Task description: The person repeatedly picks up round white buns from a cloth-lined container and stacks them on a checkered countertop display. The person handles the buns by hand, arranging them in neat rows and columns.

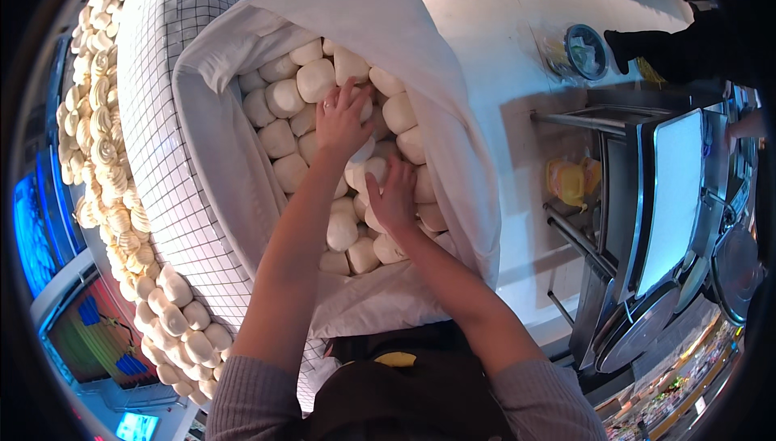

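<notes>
The two hands are resting among pale, rounded buns (315, 80) that are filling a container lined with white cloth (404, 12). The left hand (343, 126) is lying over the farther ones, its fingers (350, 93) spreading a little across a bun that is mostly hiding beneath them; from where I'm standing I can't tell whether they are clamping it. The right hand (394, 198) is sitting nearer the body, its thumb and fingers standing apart, with a bun showing just beside the thumb. These buns are looking light and soft to me, probably a bit springy, with smooth skins that could be denting or tearing under a hard pinch; I'd be cupping one around its fat sides with spread fingers rather than digging the tips in. More buns are crowding against one another all around the fingers, and the cloth is draping over the container's walls. Away to the left of the fingers, a long heap of buns (105, 150), some of them ridged, is lying beyond a checked covering (158, 101). Well off to their right, a blue-rimmed tub (586, 51) is standing on the floor (477, 37), its contents looking too blurred to name.
</notes>
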`<state>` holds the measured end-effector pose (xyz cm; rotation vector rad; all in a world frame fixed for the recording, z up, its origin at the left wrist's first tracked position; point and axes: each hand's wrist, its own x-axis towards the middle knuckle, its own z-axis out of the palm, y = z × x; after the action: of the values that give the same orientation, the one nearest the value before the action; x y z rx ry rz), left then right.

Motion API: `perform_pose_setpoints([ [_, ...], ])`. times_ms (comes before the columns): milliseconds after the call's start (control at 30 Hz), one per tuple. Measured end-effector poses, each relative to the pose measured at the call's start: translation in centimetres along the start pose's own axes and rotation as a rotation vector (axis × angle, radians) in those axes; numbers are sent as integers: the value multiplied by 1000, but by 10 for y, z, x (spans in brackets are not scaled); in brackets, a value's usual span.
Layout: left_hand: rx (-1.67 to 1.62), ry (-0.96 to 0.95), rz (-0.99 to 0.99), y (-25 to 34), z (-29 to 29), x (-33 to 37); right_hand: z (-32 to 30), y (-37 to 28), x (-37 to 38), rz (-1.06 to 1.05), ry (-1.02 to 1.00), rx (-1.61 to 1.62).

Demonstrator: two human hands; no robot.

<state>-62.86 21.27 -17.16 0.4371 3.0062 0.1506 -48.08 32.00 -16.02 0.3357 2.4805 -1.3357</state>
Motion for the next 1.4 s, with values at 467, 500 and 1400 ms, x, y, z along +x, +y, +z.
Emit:
perform_pose_setpoints([
  [467, -508, 216, -368, -24, 20, -67, 15, -4, -19, 72, -11, -225],
  [500, -521, 138, -458, -10, 11, -63, 12, -8, -20, 108, -12, -351],
  [1400, -1552, 1164, -894, -9, -230, -233, -51, -108, -81, -949, -130, 121],
])
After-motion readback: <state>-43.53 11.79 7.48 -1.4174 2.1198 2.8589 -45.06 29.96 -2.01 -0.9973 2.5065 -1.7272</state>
